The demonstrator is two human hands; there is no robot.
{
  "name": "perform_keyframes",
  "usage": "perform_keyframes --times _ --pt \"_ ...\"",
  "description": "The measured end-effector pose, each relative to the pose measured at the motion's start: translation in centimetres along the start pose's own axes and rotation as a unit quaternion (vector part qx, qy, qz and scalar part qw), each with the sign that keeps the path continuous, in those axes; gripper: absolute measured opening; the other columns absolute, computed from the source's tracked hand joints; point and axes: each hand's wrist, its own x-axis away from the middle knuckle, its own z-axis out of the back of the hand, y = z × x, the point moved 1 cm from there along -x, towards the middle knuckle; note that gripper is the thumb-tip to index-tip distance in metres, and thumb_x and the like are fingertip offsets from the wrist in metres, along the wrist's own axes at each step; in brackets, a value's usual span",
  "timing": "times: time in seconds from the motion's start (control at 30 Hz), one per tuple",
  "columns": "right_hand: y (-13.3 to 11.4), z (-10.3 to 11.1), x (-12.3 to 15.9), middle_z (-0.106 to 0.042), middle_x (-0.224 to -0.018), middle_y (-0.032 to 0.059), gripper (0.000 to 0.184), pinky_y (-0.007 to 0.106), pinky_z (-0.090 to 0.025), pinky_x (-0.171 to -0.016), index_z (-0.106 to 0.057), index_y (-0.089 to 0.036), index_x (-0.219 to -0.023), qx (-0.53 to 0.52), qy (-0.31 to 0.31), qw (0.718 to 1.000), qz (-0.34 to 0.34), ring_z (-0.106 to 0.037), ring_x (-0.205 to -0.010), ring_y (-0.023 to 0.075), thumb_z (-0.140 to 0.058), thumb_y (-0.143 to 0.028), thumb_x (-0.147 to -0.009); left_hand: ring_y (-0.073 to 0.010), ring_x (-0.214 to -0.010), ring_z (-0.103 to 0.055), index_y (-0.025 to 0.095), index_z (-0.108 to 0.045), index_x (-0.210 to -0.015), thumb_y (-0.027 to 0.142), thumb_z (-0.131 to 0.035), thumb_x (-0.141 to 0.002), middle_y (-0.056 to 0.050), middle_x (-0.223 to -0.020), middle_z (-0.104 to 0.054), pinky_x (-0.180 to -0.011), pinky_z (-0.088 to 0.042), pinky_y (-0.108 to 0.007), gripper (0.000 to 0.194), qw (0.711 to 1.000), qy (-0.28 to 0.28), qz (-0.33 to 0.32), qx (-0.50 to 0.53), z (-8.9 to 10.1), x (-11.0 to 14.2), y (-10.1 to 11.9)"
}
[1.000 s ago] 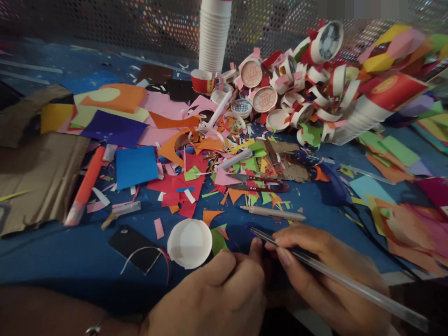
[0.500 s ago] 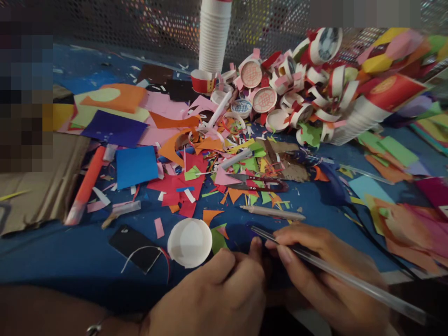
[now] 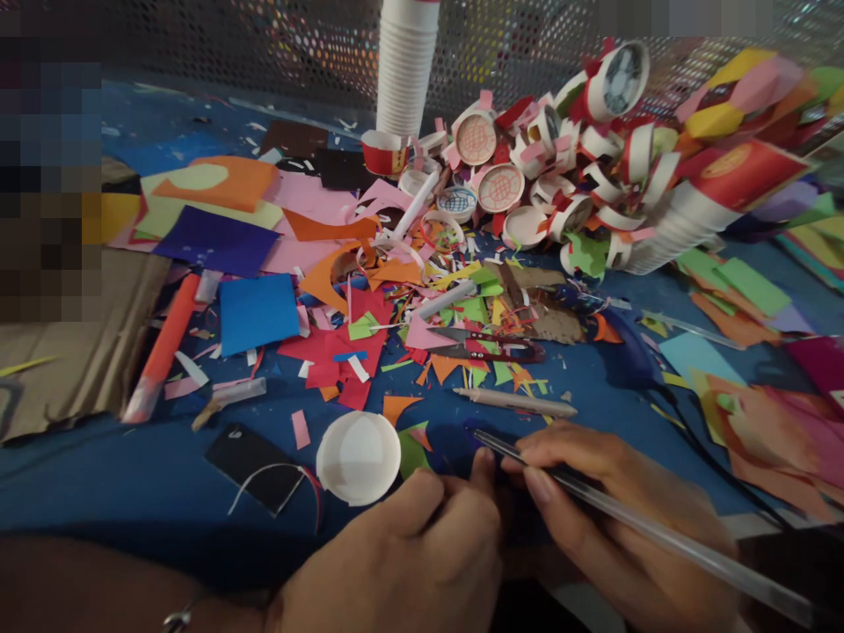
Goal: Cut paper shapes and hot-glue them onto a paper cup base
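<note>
My right hand [image 3: 613, 519] grips a clear-barrelled pen [image 3: 659, 527], its tip pointing left at a small dark blue piece [image 3: 472, 428] that is mostly hidden by my hands. My left hand [image 3: 409, 545] is closed beside it, fingers curled and pressed low against the table; what lies under them is hidden. Left of that hand sits a white paper cup [image 3: 360, 457], seen from above. A green paper scrap [image 3: 412, 450] lies between cup and fingers. Just beyond the pen tip lies a tan pencil-shaped stick [image 3: 518, 402].
Thread snips [image 3: 488, 345] rest among coloured paper scraps [image 3: 356, 352]. A blue glue gun [image 3: 626, 343] with its cord lies at right. Behind are cut paper cups [image 3: 501, 187] and a tall white cup stack [image 3: 405, 70]. A black card [image 3: 254, 466] and cardboard [image 3: 85, 343] lie left.
The view has shifted very slightly. Both hands keep nearly the same pose, and the pen tip stays by the dark blue piece.
</note>
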Motion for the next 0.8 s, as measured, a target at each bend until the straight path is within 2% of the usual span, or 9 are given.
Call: perform_keyframes --times 0.17,0.33,0.8 --pt "-0.04 0.05 0.00 -0.074 -0.087 -0.0028 0.015 0.026 -0.054 -0.076 -0.059 -0.025 -0.099 0.004 0.000 1.000 -0.003 -0.071 -0.080 0.0144 -0.055 -0.013 -0.092 -0.0167 -0.086 -0.051 0.020 -0.078 -0.107 0.022 -0.047 -0.099 -0.002 -0.103 -0.074 -0.079 -0.038 -0.029 0.032 1.000 0.001 0.006 0.007 -0.09 -0.22 0.00" --pt "-0.09 0.07 0.05 -0.074 -0.087 -0.0033 0.014 0.026 -0.054 -0.075 -0.059 -0.026 -0.098 0.006 0.004 1.000 -0.011 -0.071 -0.079 0.0143 -0.055 -0.014 -0.091 -0.0165 -0.088 -0.052 0.021 -0.076 -0.113 0.024 -0.045 -0.101 -0.002 -0.106 -0.074 -0.079 -0.038 -0.029 0.033 1.000 0.001 -0.002 0.000 -0.03 -0.24 -0.07" --pt "-0.30 -0.08 -0.01 -0.074 -0.086 -0.0034 0.012 0.025 -0.054 -0.074 -0.061 -0.026 -0.096 0.008 0.018 0.999 -0.027 -0.071 -0.078 0.0136 -0.056 -0.016 -0.092 -0.0156 -0.084 -0.052 0.017 -0.075 -0.115 0.014 -0.038 -0.101 -0.004 -0.103 -0.073 -0.076 -0.037 -0.029 0.040 1.000 0.004 0.002 -0.008 -0.08 -0.15 -0.04"
